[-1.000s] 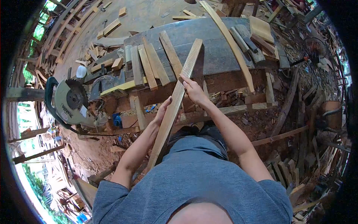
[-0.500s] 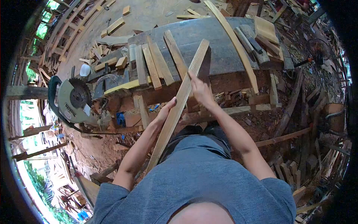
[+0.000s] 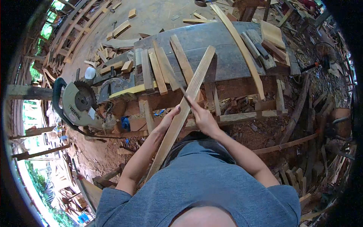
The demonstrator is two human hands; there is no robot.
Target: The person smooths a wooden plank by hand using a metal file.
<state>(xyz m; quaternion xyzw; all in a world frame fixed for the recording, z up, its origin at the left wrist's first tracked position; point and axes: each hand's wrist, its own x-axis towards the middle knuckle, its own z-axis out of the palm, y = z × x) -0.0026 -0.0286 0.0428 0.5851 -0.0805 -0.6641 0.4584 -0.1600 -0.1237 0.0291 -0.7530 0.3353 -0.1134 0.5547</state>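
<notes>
A long, pale wooden board (image 3: pixel 180 113) slants from near my chest up over the front edge of the bench. My left hand (image 3: pixel 169 119) grips its left edge, thumb along the side. On the board's right, my right hand (image 3: pixel 204 119) is closed around a thin, dark tool (image 3: pixel 185 94) whose tip lies across the board's face; its exact kind is not clear. Beneath the board's upper part, a shorter wood piece (image 3: pixel 180 56) rests on the dark bench top (image 3: pixel 230 60).
Several wood strips (image 3: pixel 158 72) lie on the bench's left side. At the left stands a Makita circular saw (image 3: pixel 78 102) with an exposed toothed blade. A long curved batten (image 3: pixel 242 45) crosses the bench at right, beside stacked offcuts (image 3: pixel 272 36). Scraps litter the ground.
My right hand has slid down along the board toward my body, and the dark tool now shows. My left hand has shifted only slightly, still gripping the board. The view has tilted a little.
</notes>
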